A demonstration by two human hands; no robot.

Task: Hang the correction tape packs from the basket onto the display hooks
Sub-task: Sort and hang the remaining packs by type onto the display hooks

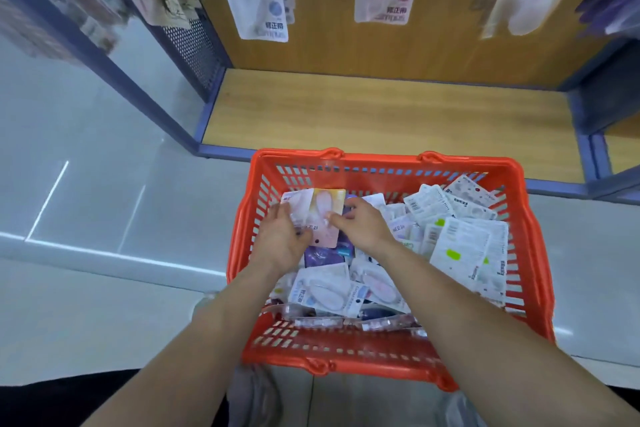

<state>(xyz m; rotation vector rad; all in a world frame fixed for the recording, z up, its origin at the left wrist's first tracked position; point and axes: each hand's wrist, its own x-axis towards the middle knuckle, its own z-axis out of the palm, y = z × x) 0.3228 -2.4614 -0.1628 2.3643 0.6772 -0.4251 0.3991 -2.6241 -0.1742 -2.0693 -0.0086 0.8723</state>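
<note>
Single head view: wide-angle, facing forward and steeply down, close above the orange basket (346, 360). Display shelf (381, 114) sits beyond the basket.

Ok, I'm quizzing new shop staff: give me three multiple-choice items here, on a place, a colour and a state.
1. Where are the left hand and right hand? A on the hooks; B in the basket; C on the shelf.
2. Basket colour? A blue; B green; C orange-red.
3. The pink pack is: A held by both hands; B hanging; C on the floor.
B: both reach inside the basket. C: its rim is orange-red. A: each hand grips the pink pack.
</note>
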